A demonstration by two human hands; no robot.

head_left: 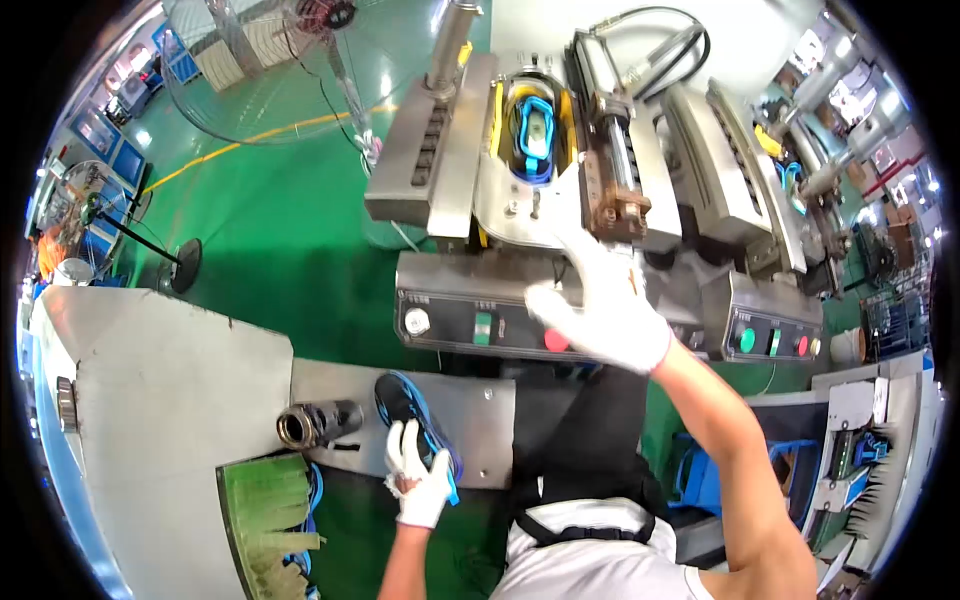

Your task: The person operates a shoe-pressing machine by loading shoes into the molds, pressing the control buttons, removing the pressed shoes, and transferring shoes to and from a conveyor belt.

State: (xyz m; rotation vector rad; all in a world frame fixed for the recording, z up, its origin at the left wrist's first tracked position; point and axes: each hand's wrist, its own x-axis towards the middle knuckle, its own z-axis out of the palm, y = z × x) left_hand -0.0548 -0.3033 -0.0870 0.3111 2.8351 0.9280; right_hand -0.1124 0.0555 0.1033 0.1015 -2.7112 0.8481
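My left hand [418, 482], in a white glove, is on a dark sandal [398, 395] with a blue edge. Thumb and fingers curl at the near end of the sandal, which lies over a metal shelf [500, 400]. My right hand [610, 315], also gloved and blurred by motion, is stretched out with thumb and fingers apart, holding nothing. It hovers before the press, over the control panel [450, 325] and close to a red button [556, 341]. Behind it, a blue-strapped sandal [537, 130] sits in the press mould [500, 185].
A dark metal cylinder [318, 424] lies on the shelf, left of the sandal. A grey machine housing [170, 370] with a green strip curtain [265, 525] stands at left. Another press [735, 190] is at right. A standing fan [185, 265] is on the green floor.
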